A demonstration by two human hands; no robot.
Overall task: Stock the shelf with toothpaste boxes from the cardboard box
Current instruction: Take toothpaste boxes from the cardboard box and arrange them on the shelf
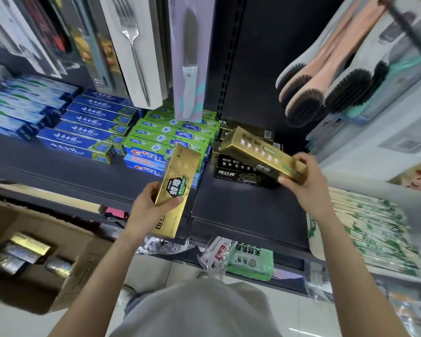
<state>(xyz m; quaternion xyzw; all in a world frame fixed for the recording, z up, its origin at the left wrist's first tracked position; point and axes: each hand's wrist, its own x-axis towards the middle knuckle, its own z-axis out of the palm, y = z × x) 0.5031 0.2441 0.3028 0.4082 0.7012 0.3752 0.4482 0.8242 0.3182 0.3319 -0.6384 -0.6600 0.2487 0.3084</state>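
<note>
Here each hand grips a gold box: left hand (pixel 148 207) below the shelf (pixel 58 166), right hand (pixel 301 176) above it.

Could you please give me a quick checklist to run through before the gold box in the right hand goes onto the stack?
1. Right hand grips its gold box: ok.
2. Box over the black-and-gold stack: ok.
3. Box level with the stack: not ok, tilted.
4. Left hand holds the second gold box: ok.
5. Bare shelf before the stack: ok.
6. Cardboard box has stock: ok.
</note>
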